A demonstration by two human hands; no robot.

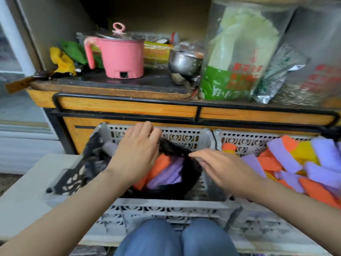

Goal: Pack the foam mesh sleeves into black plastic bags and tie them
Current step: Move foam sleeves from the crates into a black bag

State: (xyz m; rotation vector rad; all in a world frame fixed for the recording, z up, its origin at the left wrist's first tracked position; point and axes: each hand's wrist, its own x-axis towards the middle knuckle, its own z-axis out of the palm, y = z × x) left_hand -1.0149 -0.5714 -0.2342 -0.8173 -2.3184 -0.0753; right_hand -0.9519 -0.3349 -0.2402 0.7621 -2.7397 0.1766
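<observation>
Up beyond the left grip [136, 152], a pink electric pot [121, 56] stands on the dark counter [129, 82]. The left grip hovers over a grey crate [166, 207], fingers curled down over the twisted neck of the black plastic bag [191, 174] (motion smears the frame, so the firmness of the hold is hard to judge). The bag sits inside that crate, under and between the two grips, its mouth showing orange and purple foam mesh sleeves [166, 172] packed inside. The right grip [223, 169] reaches in with fingers nearly straight, tips meeting the neck's other end; I cannot tell whether it pinches the plastic or only touches it. Just right of it, a second crate [239, 139] holds loose sleeves [299, 163] in orange, purple and yellow. Up beyond, a steel bowl [184, 63] sits on the counter.
</observation>
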